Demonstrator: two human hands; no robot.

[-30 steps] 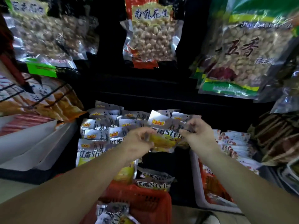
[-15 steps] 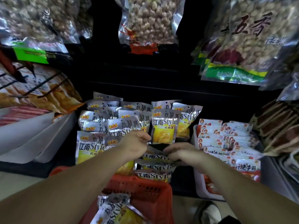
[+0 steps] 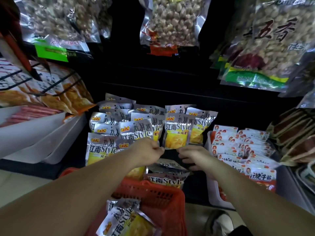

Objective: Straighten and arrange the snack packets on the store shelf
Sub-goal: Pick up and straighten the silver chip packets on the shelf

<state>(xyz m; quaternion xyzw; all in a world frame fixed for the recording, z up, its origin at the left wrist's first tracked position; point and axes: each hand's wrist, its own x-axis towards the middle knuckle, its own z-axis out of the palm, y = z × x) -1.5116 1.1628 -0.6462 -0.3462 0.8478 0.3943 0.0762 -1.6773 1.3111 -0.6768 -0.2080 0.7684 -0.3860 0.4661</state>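
The upright packet (image 3: 177, 132) stood just beyond my left grip (image 3: 148, 151) and right grip (image 3: 193, 155), long axis vertical, left nearer; both curled, whether pinching I couldn't tell.

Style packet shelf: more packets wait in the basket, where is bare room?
Dark gap between the flat Style packets and the white tray; a small patch under the upright packet between left hand and right hand. Leftward, packet rows overlap tightly.
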